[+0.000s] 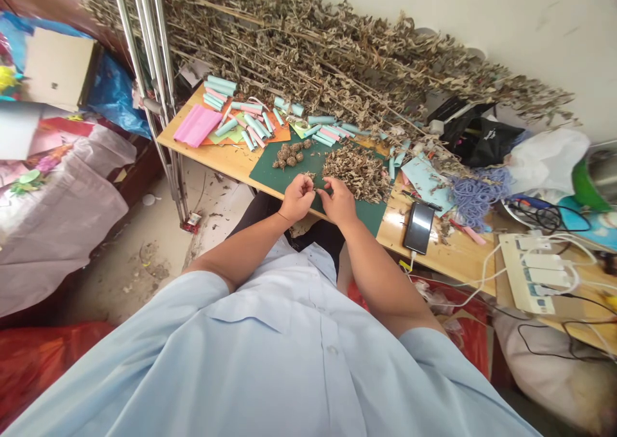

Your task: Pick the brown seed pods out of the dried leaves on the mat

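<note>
My left hand (297,197) is closed in a pinch over the near edge of a green cutting mat (265,169). Close beside it, my right hand (338,202) has its thumb and forefinger bent together. Whatever the fingertips hold is too small to make out; brownish bits show around them. Beyond my left hand sits a small cluster of brown, crumpled balls (290,155) that look like dried plant matter. A heap of crumbled dried leaves (357,172) lies just past my right hand.
Long dried leafy stalks (308,45) lie across the back. Rolled paper pieces (255,125) and pink paper (196,126) cover the table's left. At right are a phone (418,227), purple cord (477,196) and a power strip (527,273). Metal poles (153,71) stand left.
</note>
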The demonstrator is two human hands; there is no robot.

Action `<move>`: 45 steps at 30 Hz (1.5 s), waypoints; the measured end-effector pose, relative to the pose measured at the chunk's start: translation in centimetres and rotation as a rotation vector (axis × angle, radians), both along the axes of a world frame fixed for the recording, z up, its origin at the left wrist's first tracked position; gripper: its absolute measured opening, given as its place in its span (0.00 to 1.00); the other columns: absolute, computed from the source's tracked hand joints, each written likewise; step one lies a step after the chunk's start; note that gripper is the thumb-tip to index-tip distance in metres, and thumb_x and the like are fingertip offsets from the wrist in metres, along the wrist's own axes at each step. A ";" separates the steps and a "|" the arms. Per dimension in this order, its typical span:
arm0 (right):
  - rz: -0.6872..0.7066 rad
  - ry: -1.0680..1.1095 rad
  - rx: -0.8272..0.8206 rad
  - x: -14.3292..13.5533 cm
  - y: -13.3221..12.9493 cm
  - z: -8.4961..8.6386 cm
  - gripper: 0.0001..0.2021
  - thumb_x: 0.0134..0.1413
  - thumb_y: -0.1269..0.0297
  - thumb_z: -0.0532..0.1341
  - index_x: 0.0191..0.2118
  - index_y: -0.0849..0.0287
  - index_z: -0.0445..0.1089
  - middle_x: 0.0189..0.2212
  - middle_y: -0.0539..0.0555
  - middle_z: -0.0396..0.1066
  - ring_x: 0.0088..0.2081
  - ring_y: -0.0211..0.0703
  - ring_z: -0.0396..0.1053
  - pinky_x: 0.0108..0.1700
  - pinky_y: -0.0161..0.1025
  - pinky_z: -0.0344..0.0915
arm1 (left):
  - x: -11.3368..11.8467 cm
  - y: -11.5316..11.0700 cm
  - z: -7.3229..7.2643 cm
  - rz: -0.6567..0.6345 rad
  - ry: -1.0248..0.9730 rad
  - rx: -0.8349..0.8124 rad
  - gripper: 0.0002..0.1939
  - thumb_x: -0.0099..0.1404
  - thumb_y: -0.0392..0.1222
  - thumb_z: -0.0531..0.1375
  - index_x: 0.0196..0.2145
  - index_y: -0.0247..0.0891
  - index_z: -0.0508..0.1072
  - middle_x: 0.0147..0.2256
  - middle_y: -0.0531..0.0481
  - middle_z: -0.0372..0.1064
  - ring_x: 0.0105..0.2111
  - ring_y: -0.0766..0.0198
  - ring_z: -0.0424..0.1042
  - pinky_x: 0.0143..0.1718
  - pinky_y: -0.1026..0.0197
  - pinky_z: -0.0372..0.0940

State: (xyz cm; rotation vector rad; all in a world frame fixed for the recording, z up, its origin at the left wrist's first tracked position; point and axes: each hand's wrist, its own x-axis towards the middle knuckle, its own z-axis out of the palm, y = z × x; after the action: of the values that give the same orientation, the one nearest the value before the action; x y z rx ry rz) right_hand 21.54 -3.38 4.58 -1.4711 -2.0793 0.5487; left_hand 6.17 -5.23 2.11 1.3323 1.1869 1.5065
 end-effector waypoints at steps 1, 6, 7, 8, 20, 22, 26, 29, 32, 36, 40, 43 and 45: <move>0.019 -0.019 -0.010 -0.1 0.0 0.1 0.19 0.61 0.62 0.60 0.57 0.57 0.70 0.47 0.59 0.73 0.47 0.53 0.72 0.51 0.48 0.68 | 0.0 0.0 0.0 -0.002 -0.013 0.000 0.08 0.54 0.30 0.57 0.30 0.39 0.62 0.28 0.55 0.59 0.27 0.69 0.58 0.30 0.63 0.57; 0.059 -0.152 -0.055 -0.5 0.1 0.8 0.15 0.59 0.62 0.62 0.52 0.53 0.74 0.50 0.59 0.71 0.48 0.55 0.72 0.50 0.50 0.69 | -0.1 0.2 -0.2 -0.009 -0.108 -0.030 0.08 0.53 0.30 0.57 0.30 0.39 0.62 0.27 0.55 0.59 0.27 0.68 0.60 0.30 0.63 0.58; 0.058 -0.160 -0.060 -0.5 0.1 0.8 0.14 0.59 0.62 0.62 0.50 0.54 0.75 0.49 0.59 0.72 0.47 0.55 0.72 0.50 0.50 0.69 | -0.1 0.2 -0.2 -0.011 -0.125 -0.031 0.08 0.53 0.30 0.57 0.30 0.39 0.62 0.27 0.55 0.59 0.27 0.68 0.60 0.30 0.63 0.58; 0.060 -0.160 -0.062 -0.5 0.1 0.9 0.12 0.59 0.63 0.62 0.48 0.54 0.75 0.49 0.59 0.72 0.47 0.55 0.72 0.49 0.49 0.69 | -0.1 0.2 -0.2 -0.015 -0.141 -0.030 0.08 0.52 0.30 0.57 0.30 0.39 0.62 0.27 0.55 0.59 0.27 0.68 0.60 0.30 0.63 0.58; -0.058 0.334 -0.238 1.2 0.5 0.1 0.10 0.52 0.57 0.65 0.37 0.56 0.75 0.31 0.51 0.73 0.28 0.40 0.66 0.34 0.40 0.67 | -0.1 0.4 -0.2 -0.099 -0.133 -0.098 0.09 0.58 0.34 0.59 0.38 0.38 0.66 0.29 0.55 0.63 0.25 0.71 0.62 0.29 0.65 0.60; -0.136 0.584 -0.429 1.2 0.3 0.2 0.13 0.49 0.54 0.67 0.38 0.56 0.74 0.22 0.46 0.67 0.22 0.37 0.61 0.25 0.35 0.60 | -0.2 0.6 0.0 -0.184 -0.088 -0.118 0.15 0.61 0.37 0.60 0.47 0.37 0.68 0.32 0.53 0.67 0.25 0.71 0.63 0.29 0.65 0.61; -0.138 0.911 -0.715 0.9 -0.2 1.0 0.18 0.41 0.51 0.72 0.36 0.55 0.71 0.19 0.42 0.62 0.18 0.32 0.57 0.17 0.30 0.44 | -0.4 0.8 0.6 -0.311 0.004 -0.102 0.21 0.66 0.42 0.61 0.55 0.37 0.70 0.36 0.49 0.70 0.26 0.70 0.66 0.30 0.64 0.64; -0.118 0.966 -0.766 0.8 -0.4 1.4 0.19 0.39 0.52 0.73 0.36 0.56 0.72 0.19 0.43 0.62 0.18 0.31 0.58 0.16 0.29 0.43 | -0.5 0.9 0.8 -0.278 0.071 -0.076 0.17 0.66 0.44 0.62 0.51 0.35 0.74 0.34 0.49 0.71 0.28 0.68 0.67 0.32 0.63 0.65; -0.131 0.969 -0.766 0.8 -0.5 1.5 0.20 0.39 0.51 0.73 0.37 0.57 0.74 0.20 0.44 0.64 0.19 0.31 0.58 0.16 0.29 0.43 | -0.5 0.9 0.7 -0.222 0.112 -0.080 0.15 0.65 0.44 0.63 0.47 0.34 0.76 0.34 0.48 0.72 0.30 0.67 0.68 0.34 0.63 0.65; -0.143 0.944 -0.737 0.7 -0.4 1.0 0.20 0.41 0.51 0.72 0.38 0.58 0.76 0.26 0.48 0.70 0.19 0.30 0.58 0.16 0.29 0.45 | -0.3 0.7 0.7 -0.200 0.089 -0.102 0.13 0.64 0.45 0.63 0.43 0.34 0.75 0.33 0.49 0.71 0.28 0.69 0.68 0.32 0.64 0.65; -0.211 0.889 -0.522 0.7 -0.4 0.5 0.18 0.46 0.53 0.69 0.41 0.57 0.75 0.21 0.44 0.66 0.18 0.31 0.58 0.16 0.30 0.50 | -0.1 0.6 1.0 -0.203 0.091 -0.156 0.10 0.65 0.43 0.62 0.40 0.35 0.73 0.31 0.51 0.71 0.24 0.70 0.68 0.29 0.64 0.64; -0.180 0.818 -0.359 0.8 -0.4 0.7 0.17 0.51 0.53 0.67 0.45 0.55 0.74 0.27 0.47 0.71 0.21 0.33 0.63 0.19 0.31 0.57 | -0.1 0.6 1.1 -0.222 0.101 -0.181 0.09 0.64 0.42 0.61 0.39 0.35 0.73 0.30 0.52 0.72 0.23 0.69 0.69 0.27 0.64 0.63; -0.143 0.753 -0.297 0.8 -0.4 0.9 0.17 0.52 0.54 0.66 0.46 0.55 0.73 0.34 0.50 0.74 0.23 0.33 0.66 0.23 0.33 0.64 | -0.1 0.6 1.2 -0.233 0.111 -0.190 0.08 0.64 0.42 0.61 0.39 0.35 0.74 0.29 0.52 0.72 0.23 0.69 0.69 0.27 0.64 0.62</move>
State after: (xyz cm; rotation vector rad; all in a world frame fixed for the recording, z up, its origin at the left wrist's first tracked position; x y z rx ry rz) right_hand 22.34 -3.77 5.48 -1.2707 -1.3327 1.1770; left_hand 6.11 -4.59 3.29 1.3854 1.1674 1.1393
